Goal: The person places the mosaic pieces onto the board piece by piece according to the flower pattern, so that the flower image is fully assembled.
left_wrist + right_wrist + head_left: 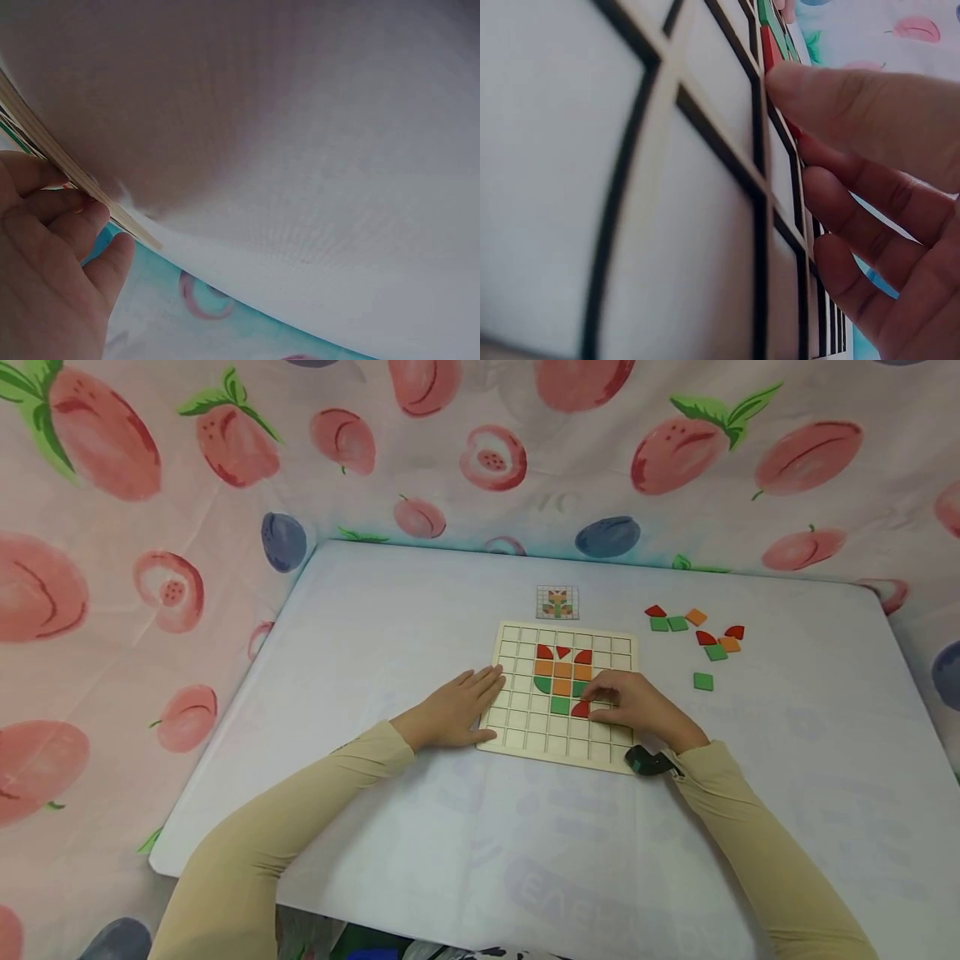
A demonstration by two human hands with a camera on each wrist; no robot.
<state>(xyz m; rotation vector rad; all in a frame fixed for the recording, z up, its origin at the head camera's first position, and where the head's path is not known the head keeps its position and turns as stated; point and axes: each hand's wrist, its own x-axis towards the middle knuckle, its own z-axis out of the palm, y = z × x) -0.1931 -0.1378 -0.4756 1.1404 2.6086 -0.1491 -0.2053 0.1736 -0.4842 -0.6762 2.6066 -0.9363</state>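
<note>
A pale wooden grid board [517,727] lies on the white table. My left hand [453,706] rests along its left edge, fingers straight and thumb spread; in the left wrist view the fingertips touch the board's side [82,180]. My right hand [641,703] pinches a red rounded tile [580,709] between thumb and fingers, low in a grid cell right of a green square tile [559,705]. The right wrist view shows the thumb [802,86] at the red tile's edge. Above, orange square tiles [562,670] sit in rows under red tiles [544,652] and between green rounded ones [542,685].
Behind the board lies a small pattern card [557,602]. Loose green tiles [703,682], orange tiles [696,617] and red tiles [735,632] are scattered to the right. A black device [647,762] is at my right wrist. Fruit-print cloth [495,518] hangs behind the table.
</note>
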